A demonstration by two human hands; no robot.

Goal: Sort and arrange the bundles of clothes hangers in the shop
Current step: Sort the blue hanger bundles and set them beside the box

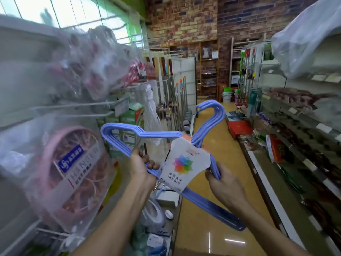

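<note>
I hold a bundle of light-blue clothes hangers [129, 133] in front of me, tilted, with its hooks pointing up and to the right. A white paper label [184, 163] with a coloured flower and "NO: 829" wraps its middle. My left hand [142, 165] grips the bundle's lower bar on the left of the label. My right hand [224, 183] pinches the shoulder of the hangers on the right of the label. Bare metal pegs [73, 108] stick out of the left rack just above the bundle.
On the left rack hang a bagged pink round clip hanger [73, 163] and other bagged goods [88, 67]. Stocked shelves [299, 145] line the right side. A yellow-floored aisle [212, 182] runs ahead to buckets [227, 93], poles and a brick wall.
</note>
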